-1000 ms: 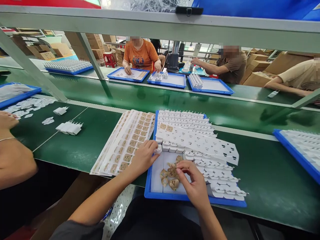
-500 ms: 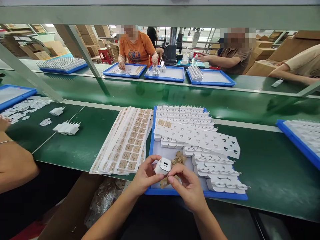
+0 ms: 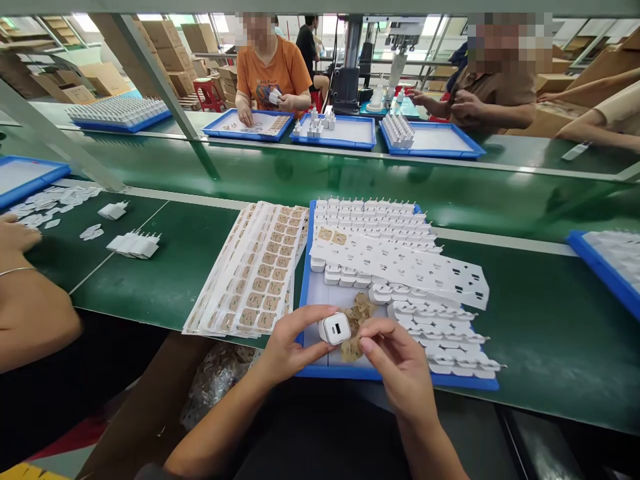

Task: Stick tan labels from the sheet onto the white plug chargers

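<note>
I see the green bench (image 3: 165, 287) spread out beyond my hands, and on it the blue tray (image 3: 303, 267), its near edge just under my fingers. Left of my left hand lie the label sheets (image 3: 255, 273), fanned in a stack. Rows of white chargers (image 3: 425, 327) fill the tray past my right hand. Between my hands is one charger (image 3: 335, 329): small, white, rounded, two dark ports facing me. My left hand (image 3: 287, 347) grips it between thumb and fingers. My right hand (image 3: 400, 367) sits just beside it, fingertips pinched together near the peeled brown labels (image 3: 357, 313).
</note>
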A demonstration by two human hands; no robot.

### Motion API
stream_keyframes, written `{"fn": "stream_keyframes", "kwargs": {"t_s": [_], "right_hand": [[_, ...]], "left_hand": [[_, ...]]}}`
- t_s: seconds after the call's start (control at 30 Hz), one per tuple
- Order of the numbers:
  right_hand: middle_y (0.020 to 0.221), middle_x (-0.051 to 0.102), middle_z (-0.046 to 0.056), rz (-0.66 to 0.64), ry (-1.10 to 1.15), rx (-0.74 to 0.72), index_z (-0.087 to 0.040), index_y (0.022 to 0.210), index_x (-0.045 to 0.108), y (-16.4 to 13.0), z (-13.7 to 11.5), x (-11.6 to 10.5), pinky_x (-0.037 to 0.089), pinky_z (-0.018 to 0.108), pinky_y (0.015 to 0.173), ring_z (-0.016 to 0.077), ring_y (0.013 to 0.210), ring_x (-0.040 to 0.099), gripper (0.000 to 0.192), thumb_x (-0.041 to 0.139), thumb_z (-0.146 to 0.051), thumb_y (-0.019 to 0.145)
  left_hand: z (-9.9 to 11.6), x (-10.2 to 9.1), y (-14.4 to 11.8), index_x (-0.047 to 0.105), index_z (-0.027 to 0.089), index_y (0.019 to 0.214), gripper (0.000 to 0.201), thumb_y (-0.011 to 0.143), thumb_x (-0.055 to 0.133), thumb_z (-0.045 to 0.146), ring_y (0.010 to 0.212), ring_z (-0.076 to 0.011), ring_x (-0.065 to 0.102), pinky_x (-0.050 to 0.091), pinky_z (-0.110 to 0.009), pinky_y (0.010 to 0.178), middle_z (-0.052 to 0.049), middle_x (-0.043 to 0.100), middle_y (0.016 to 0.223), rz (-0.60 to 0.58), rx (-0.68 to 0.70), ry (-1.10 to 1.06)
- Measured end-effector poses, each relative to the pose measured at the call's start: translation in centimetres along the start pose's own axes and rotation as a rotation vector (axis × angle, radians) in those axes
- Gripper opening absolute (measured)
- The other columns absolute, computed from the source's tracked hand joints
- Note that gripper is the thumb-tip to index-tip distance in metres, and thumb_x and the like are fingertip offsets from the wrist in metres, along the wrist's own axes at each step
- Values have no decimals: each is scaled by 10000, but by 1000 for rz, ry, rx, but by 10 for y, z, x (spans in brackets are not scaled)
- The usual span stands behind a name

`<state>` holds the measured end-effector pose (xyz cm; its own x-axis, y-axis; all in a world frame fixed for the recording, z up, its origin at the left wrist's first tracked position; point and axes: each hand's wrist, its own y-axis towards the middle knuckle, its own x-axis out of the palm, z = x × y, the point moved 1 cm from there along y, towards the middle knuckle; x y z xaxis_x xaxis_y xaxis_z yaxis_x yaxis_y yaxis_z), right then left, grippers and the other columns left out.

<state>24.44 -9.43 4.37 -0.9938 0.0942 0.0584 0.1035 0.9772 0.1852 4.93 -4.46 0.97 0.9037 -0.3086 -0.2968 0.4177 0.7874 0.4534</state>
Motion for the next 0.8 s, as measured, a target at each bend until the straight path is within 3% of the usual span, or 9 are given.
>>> {"fn": "stream_keyframes", "kwargs": {"t_s": [0.2, 0.8], "right_hand": [[852, 713, 20, 35, -55, 42, -245, 885, 716, 6, -5, 4, 568, 256, 737, 166, 808, 680, 55, 707, -295, 905], [817, 722, 17, 35, -73, 40, -238, 868, 711, 8, -10, 7, 590, 246, 689, 160, 755, 697, 53, 706, -282, 898]], "left_hand": [[6, 2, -1, 570, 284, 1397, 525, 897, 725, 250, 1175, -240, 681, 547, -359, 1012, -101, 705, 1304, -58, 77, 48], [8, -1, 1, 571, 269, 1394, 492, 919, 691, 309, 1150, -275, 688, 565, -414, 983, -128, 709, 1273, -84, 61, 57]]}}
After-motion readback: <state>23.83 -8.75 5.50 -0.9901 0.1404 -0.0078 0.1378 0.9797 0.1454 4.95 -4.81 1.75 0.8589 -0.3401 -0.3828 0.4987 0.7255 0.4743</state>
